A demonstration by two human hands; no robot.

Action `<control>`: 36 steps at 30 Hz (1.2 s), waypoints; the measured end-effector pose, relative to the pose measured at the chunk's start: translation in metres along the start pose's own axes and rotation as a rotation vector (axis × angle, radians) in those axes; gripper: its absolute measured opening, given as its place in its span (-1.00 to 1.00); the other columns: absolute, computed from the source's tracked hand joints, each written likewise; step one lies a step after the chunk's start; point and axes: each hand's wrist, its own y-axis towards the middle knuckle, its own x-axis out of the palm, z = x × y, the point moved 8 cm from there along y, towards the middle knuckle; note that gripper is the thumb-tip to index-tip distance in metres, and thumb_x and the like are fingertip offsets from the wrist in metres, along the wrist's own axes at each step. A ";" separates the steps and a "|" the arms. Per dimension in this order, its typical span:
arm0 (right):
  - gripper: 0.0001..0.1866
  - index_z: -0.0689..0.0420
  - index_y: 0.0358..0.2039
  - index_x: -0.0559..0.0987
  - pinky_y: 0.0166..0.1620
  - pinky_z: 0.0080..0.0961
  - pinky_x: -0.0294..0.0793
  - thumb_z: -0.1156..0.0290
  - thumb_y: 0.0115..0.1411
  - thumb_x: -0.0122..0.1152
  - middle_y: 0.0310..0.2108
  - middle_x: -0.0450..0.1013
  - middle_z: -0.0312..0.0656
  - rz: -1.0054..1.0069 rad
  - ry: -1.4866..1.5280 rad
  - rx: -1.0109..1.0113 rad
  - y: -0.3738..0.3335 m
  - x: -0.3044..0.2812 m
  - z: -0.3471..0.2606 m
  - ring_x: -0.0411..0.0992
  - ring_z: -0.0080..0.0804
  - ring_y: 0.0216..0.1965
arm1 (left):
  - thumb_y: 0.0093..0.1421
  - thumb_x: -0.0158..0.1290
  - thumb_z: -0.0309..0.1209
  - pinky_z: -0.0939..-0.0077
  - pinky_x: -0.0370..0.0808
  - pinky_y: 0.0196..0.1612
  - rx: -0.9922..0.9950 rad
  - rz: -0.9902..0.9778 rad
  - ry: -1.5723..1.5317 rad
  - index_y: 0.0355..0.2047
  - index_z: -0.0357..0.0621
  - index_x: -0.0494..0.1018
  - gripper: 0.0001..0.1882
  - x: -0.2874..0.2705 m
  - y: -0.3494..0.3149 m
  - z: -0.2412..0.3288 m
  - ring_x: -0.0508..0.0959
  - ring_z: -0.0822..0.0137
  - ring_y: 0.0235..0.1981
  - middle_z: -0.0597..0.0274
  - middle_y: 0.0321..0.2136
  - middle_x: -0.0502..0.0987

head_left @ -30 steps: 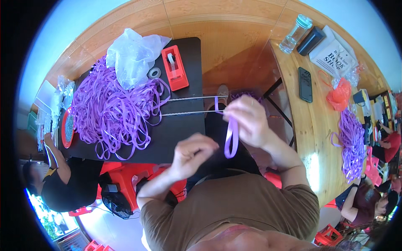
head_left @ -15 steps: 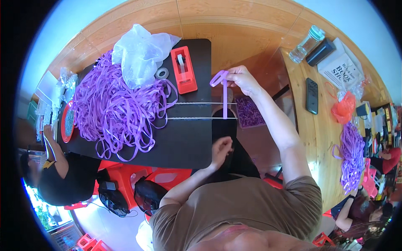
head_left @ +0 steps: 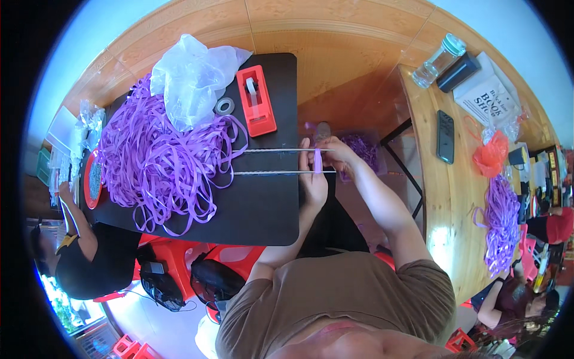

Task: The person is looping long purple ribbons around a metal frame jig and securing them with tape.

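Two thin twisted metal rods (head_left: pixel 269 173) stick out past the right edge of the dark table (head_left: pixel 257 209). A purple ribbon (head_left: pixel 318 161) is looped across both rods near their free ends. My left hand (head_left: pixel 314 184) reaches up beneath the rods, its fingers closed at the ribbon by the upper rod. From the right, my right hand (head_left: pixel 338 154) pinches the ribbon at the same rod, its fingertips close to the left ones. Part of the ribbon is hidden by my fingers. A big tangled heap of purple ribbon (head_left: pixel 161 161) lies on the table, left of the rods.
Near the heap are a clear plastic bag (head_left: pixel 194 78), a grey tape roll (head_left: pixel 224 106) and a red tape dispenser (head_left: pixel 257 102). Below my hands stands a bin of purple pieces (head_left: pixel 362 149). A wooden table (head_left: pixel 442 197) is at right; a person (head_left: pixel 95 257) sits at left.
My left hand has come up from beside the table edge to the rods. My right hand has lowered to the upper rod, and the hanging ribbon is now looped across the rods.
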 end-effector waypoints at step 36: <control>-0.88 0.24 -0.45 0.58 -0.28 -0.67 0.38 0.48 0.18 0.14 -0.45 0.51 -0.27 0.042 0.016 -0.395 -0.135 0.054 0.031 0.42 -0.63 -0.40 | 0.29 -0.06 -0.36 0.66 0.43 -0.54 -0.927 -0.066 0.022 -0.17 -0.30 0.46 -0.75 -0.055 -0.137 0.025 0.56 0.39 -0.46 0.10 -0.38 0.57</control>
